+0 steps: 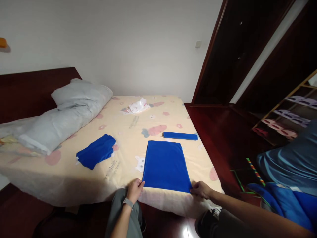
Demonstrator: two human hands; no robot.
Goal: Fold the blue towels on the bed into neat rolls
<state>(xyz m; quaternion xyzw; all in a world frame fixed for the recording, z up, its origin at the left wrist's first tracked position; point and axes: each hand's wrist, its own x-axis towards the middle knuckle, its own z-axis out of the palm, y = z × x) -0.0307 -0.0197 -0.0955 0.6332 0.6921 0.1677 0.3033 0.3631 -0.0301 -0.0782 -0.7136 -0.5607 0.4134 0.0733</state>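
A blue cloth [165,165], folded into a flat rectangle, lies at the front edge of the bed. My left hand [135,189], with a watch on its wrist, pinches the cloth's near left corner. At the near right corner, my right hand [201,190] grips the cloth between thumb and fingers. Just beyond the cloth is a tightly rolled blue cloth [180,136]. A crumpled blue cloth [97,151] rests farther left on the bed.
The bed [128,145] has a cream sheet with carrot prints. A grey quilt [71,112] is heaped on the left, and a white plastic bag [138,105] lies near the wall. To the right stand a slipper rack [279,114] and more blue cloth [284,201].
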